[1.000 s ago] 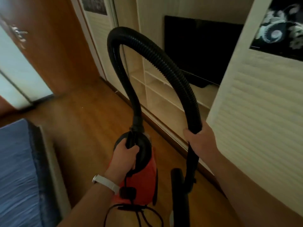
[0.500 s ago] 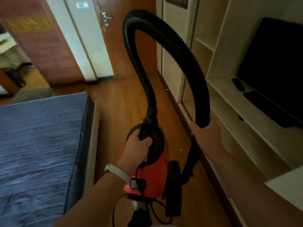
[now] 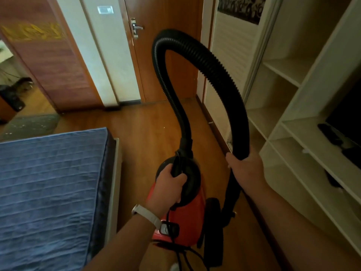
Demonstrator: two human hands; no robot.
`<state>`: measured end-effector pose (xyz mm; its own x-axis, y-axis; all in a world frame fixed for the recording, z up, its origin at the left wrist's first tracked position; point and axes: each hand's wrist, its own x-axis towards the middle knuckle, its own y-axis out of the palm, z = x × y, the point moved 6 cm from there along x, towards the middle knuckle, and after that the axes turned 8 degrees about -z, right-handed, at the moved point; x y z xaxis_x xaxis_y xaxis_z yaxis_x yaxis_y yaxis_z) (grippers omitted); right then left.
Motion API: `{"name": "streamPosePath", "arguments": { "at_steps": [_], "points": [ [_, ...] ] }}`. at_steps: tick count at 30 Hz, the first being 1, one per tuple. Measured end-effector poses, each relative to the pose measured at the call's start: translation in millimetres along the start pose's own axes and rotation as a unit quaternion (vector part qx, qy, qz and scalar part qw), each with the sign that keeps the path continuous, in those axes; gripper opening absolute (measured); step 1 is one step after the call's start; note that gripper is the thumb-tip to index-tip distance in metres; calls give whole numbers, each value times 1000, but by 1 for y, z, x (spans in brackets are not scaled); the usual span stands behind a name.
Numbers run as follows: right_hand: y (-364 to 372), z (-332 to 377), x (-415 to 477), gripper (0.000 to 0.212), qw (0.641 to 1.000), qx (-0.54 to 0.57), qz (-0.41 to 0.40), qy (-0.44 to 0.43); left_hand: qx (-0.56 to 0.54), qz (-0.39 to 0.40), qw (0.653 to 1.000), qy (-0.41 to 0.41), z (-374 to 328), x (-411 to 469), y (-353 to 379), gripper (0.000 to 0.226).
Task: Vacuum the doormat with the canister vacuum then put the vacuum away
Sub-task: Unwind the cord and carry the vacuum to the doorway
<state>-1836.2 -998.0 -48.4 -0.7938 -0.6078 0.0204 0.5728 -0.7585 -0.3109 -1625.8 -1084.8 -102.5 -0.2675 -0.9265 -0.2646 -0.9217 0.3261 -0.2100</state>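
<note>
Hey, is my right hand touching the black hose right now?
Touching. The head view shows the right hand wrapped round the black hose just below its arch, fingers curled over it with no gap.

Canister vacuum [image 3: 183,218]: near centre, over the floor [image 3: 152,130], the left hand [image 3: 170,186] gripping its top handle. Hose [image 3: 205,61]: rises from the canister's far end, arches in front of the far door [image 3: 162,55] and descends on the right, where the right hand [image 3: 244,167] grips it. Wand [image 3: 231,194]: hangs below that hand, just right of the canister. Bed [image 3: 48,192]: occupies the near left, its right edge near the canister. Mat [image 3: 29,126]: on the floor beyond the bed, far left, at an open doorway. Shelving unit [image 3: 293,133]: along the right wall. Television [image 3: 347,122]: on a shelf at the right edge, with a remote control [image 3: 330,133] on the same shelf just left of it.
</note>
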Motion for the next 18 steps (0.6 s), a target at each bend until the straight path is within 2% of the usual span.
{"name": "streamPosePath", "arguments": {
  "at_steps": [4, 8, 18],
  "points": [
    [40, 14, 41, 10, 1000, 2, -7, 1, 3, -22, 1000, 7, -20, 47, -26, 13],
    [87, 27, 82, 11, 1000, -3, 19, -5, -3, -47, 999, -8, -24, 97, -50, 12],
    [231, 40, 210, 9, 990, -11, 141, -6, 9, -151, 987, -47, -17, 247, -84, 11]
  ]
}}
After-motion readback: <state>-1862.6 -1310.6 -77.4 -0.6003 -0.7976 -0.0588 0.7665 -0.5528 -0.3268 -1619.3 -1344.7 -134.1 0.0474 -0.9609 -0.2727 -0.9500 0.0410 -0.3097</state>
